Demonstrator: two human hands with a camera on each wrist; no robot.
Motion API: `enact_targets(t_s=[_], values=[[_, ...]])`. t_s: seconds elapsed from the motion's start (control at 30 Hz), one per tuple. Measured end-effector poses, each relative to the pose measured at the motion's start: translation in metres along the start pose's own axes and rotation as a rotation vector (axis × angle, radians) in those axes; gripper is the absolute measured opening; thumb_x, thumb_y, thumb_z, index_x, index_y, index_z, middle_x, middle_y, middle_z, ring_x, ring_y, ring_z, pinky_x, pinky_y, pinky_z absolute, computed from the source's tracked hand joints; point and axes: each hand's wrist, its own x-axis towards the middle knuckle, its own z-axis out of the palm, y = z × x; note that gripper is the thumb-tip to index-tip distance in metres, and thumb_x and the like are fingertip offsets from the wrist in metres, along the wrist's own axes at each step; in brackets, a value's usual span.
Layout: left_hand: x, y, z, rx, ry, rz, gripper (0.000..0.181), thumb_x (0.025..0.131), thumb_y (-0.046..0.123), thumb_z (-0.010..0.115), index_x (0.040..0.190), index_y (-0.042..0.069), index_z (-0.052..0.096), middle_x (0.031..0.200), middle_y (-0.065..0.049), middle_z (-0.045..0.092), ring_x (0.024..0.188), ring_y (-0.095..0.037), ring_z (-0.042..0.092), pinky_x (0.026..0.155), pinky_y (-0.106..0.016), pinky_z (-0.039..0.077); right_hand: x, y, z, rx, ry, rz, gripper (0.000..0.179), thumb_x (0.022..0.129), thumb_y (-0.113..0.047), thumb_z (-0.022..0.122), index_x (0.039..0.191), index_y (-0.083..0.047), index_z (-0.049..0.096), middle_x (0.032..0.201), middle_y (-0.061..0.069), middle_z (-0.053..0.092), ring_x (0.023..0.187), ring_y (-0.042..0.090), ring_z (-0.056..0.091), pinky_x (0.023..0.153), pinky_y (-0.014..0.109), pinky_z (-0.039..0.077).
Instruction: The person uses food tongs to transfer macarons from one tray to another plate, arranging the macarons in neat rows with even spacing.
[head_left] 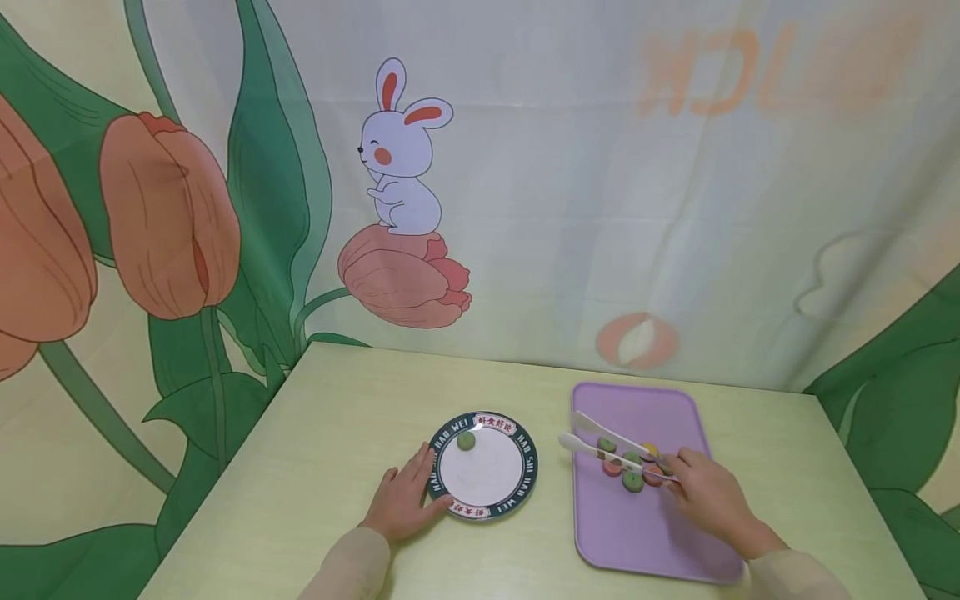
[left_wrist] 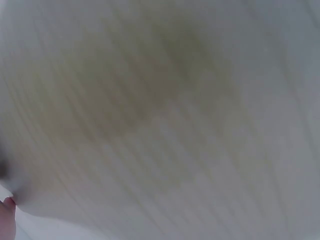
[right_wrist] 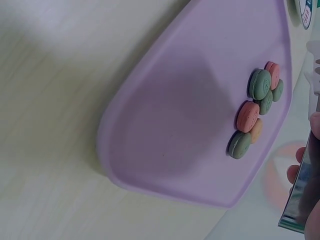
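Note:
My left hand (head_left: pixel 403 497) rests at the left rim of a round plate (head_left: pixel 495 468) with a dark lettered border, its thumb on the near edge. One green macaron (head_left: pixel 466 440) lies on the plate. My right hand (head_left: pixel 708 497) grips metal tongs (head_left: pixel 622 442) with pale tips, held above the purple tray (head_left: pixel 645 533). The tongs' arms stand apart, with nothing visibly pinched. Beneath them several green, pink and yellow macarons lie clustered; a pink macaron (right_wrist: pixel 248 116) and a green macaron (right_wrist: pixel 260 84) show in the right wrist view. The left wrist view is mostly blurred, with one fingertip (left_wrist: pixel 7 220).
A pale wood-grain table (head_left: pixel 330 417) carries the plate on the left and the tray on the right, with bare tabletop between them. Behind it hangs a curtain (head_left: pixel 562 208) printed with tulips and a rabbit.

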Motion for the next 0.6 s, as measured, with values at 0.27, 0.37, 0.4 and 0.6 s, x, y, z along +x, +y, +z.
enact_targets(t_s=[0.27, 0.37, 0.4, 0.6], values=[[-0.0008, 0.0011, -0.0014, -0.001, 0.005, 0.002, 0.085, 0.079, 0.067, 0.039, 0.140, 0.009, 0.025, 0.148, -0.004, 0.020, 0.131, -0.021, 0.029, 0.102, -0.049, 0.026, -0.0031, 0.0019, -0.0015, -0.007, -0.008, 0.013, 0.032, 0.063, -0.013, 0.074, 0.092, -0.005, 0.064, 0.066, -0.006, 0.041, 0.054, 0.007, 0.033, 0.044, 0.020, 0.028], [-0.0012, 0.0013, -0.0015, -0.002, 0.004, 0.000, 0.085, 0.079, 0.066, 0.039, 0.140, 0.009, 0.025, 0.148, -0.004, 0.020, 0.132, -0.021, 0.029, 0.102, -0.049, 0.026, -0.0046, 0.0036, -0.0020, -0.006, -0.037, 0.033, 0.029, 0.064, -0.012, 0.073, 0.091, -0.006, 0.063, 0.066, -0.006, 0.042, 0.055, 0.008, 0.034, 0.045, 0.022, 0.029], [-0.0013, 0.0014, -0.0015, -0.003, 0.006, 0.001, 0.084, 0.079, 0.066, 0.039, 0.140, 0.009, 0.025, 0.148, -0.004, 0.020, 0.132, -0.021, 0.029, 0.102, -0.049, 0.026, -0.0052, 0.0044, -0.0020, -0.006, -0.044, 0.039, 0.028, 0.065, -0.013, 0.072, 0.091, -0.006, 0.063, 0.067, -0.005, 0.042, 0.055, 0.008, 0.034, 0.045, 0.022, 0.030], [-0.0012, 0.0020, -0.0023, 0.000, 0.017, 0.010, 0.084, 0.079, 0.066, 0.039, 0.139, 0.009, 0.026, 0.147, -0.005, 0.021, 0.131, -0.022, 0.030, 0.102, -0.050, 0.027, -0.0092, 0.0101, 0.0016, -0.010, -0.060, 0.067, 0.025, 0.066, -0.013, 0.072, 0.089, -0.007, 0.062, 0.067, -0.005, 0.041, 0.056, 0.009, 0.034, 0.045, 0.023, 0.030]])
